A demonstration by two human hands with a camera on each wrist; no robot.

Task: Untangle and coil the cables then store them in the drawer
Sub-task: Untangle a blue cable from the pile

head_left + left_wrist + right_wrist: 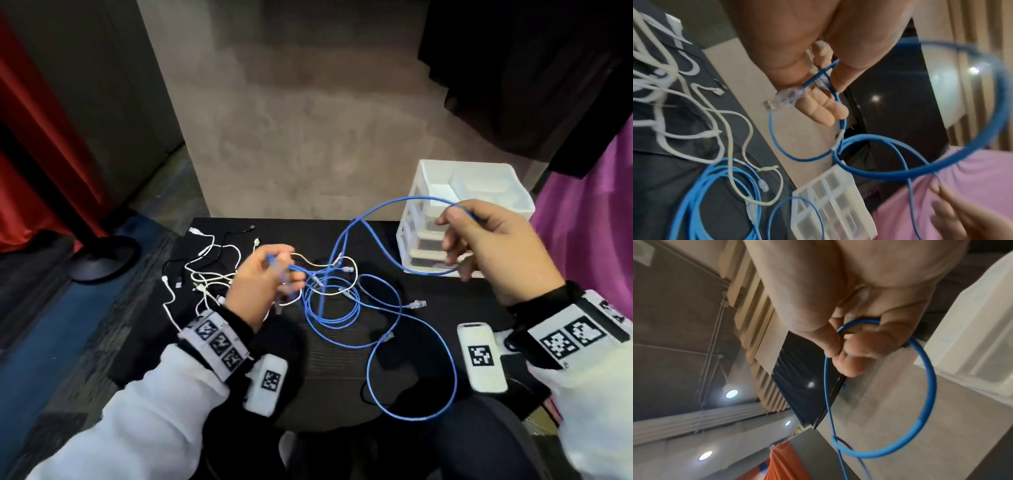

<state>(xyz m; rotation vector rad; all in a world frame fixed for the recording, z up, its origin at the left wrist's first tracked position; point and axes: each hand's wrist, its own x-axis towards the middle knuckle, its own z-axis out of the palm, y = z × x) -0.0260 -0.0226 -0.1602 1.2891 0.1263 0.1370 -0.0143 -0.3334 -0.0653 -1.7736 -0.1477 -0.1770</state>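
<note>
Overhead, thin blue cable [376, 240], rounded loop

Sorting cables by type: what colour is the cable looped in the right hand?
Blue. The cable pinched by the right hand shows best in the right wrist view.

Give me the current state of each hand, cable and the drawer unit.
Left hand: grips a clear-plug end of the thin blue network cable.
Right hand: pinches a raised loop of that blue cable.
Remaining blue network cables: loosely looped on the black table, uncoiled.
Thin white cables: tangled, lying on the table.
Thin black cable: lying among the white ones.
White plastic drawer unit: on the table, drawers look closed.
</note>
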